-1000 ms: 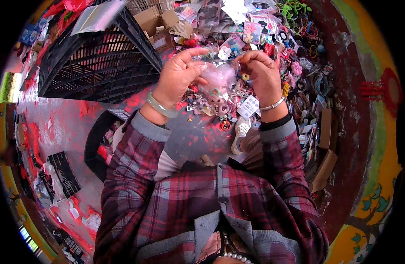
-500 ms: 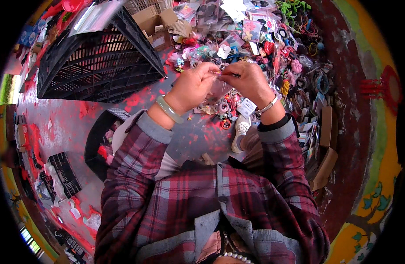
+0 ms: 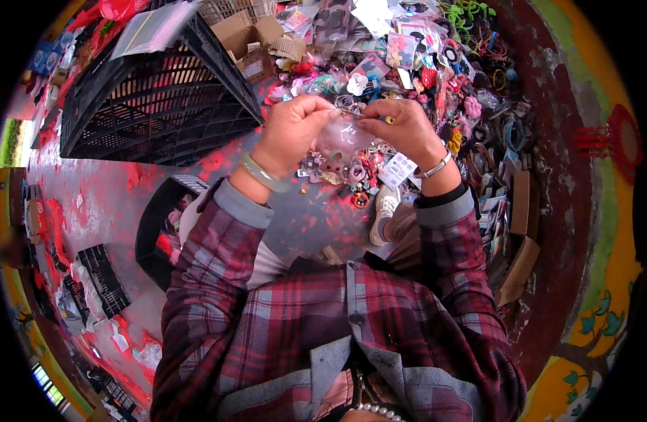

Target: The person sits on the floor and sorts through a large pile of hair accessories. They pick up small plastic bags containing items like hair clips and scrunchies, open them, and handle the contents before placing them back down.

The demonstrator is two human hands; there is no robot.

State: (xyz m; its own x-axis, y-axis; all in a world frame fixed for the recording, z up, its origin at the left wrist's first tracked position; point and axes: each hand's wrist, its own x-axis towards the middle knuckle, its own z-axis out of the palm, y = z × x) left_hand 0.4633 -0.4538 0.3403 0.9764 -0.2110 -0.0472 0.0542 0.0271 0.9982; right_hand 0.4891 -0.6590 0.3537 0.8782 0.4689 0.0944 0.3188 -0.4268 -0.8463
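Note:
A small clear plastic bag hangs between my two hands, its upper edge stretched from one to the other. My left hand pinches that edge at one end, thumb against the bent fingers. At the other end my right hand is closed on the edge too, and a small yellowish bit shows at its fingers. I cannot make out what that bit is. Small hair ornaments lie below the bag, partly seen through it. A white printed card lies beside them, under my right hand.
A black plastic crate stands on the left with clear bags on top. An open cardboard box sits behind it. A large heap of hair accessories spreads far and right. A black bin stands near my left arm.
My hands have moved apart from almost touching, and the clear bag's edge is now stretched between them. More of the bag shows.

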